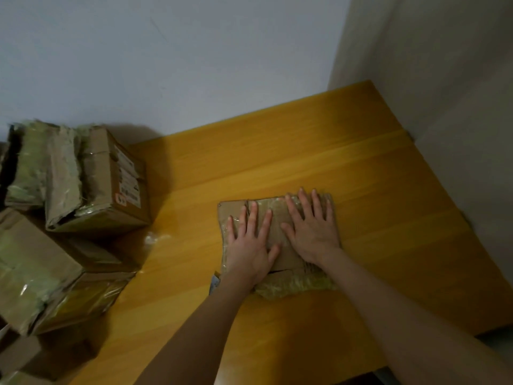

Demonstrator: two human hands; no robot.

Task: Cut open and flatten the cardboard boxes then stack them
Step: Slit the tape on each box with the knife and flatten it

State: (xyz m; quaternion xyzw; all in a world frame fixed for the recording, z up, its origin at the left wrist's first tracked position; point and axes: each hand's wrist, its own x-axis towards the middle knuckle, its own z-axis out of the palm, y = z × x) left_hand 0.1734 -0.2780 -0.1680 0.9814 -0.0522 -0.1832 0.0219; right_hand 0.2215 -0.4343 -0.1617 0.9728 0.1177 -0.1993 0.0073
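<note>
A flattened cardboard box (277,237), brown with clear tape on it, lies on the yellow wooden table (305,151). My left hand (249,240) presses flat on its left half, fingers straight and spread. My right hand (311,226) presses flat on its right half, fingers also spread. The two hands lie side by side, thumbs nearly touching. Much of the box is hidden under my hands; its taped near edge (294,284) shows between my wrists.
Several taped cardboard boxes stand at the table's left: one with a shipping label (111,184), a larger one (50,273) nearer me. A scrap of clear tape (155,237) lies beside them. Walls close off the back and right.
</note>
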